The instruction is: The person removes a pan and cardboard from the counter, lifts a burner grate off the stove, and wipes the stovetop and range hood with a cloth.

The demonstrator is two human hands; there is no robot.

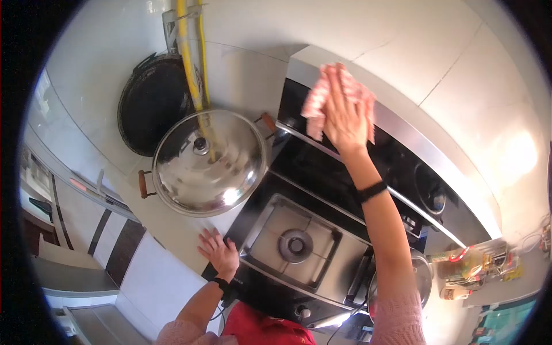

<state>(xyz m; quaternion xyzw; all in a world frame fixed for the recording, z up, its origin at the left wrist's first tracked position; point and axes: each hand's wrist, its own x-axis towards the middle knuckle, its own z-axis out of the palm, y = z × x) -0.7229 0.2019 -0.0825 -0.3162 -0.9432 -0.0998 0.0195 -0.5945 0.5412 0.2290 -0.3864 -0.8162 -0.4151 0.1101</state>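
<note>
My right hand point(344, 121) is raised and spread over a red-and-white checked cloth point(318, 109), pressing it against the upper left part of the black and silver panel point(397, 155) behind the stove. Part of the cloth hangs out past my fingers. My left hand point(220, 253) rests with fingers apart on the pale counter point(192, 230), just left of the gas stove point(328, 273) and holding nothing. The stove's burner point(295, 245) lies between my two arms.
Left of the stove sits a large wok with wooden handles and a shiny lid point(213, 167). Behind it lean a black pan point(152, 106) and yellow pipes point(187, 52). A lidded pot point(422, 282) and several bottles point(457, 294) stand on the right.
</note>
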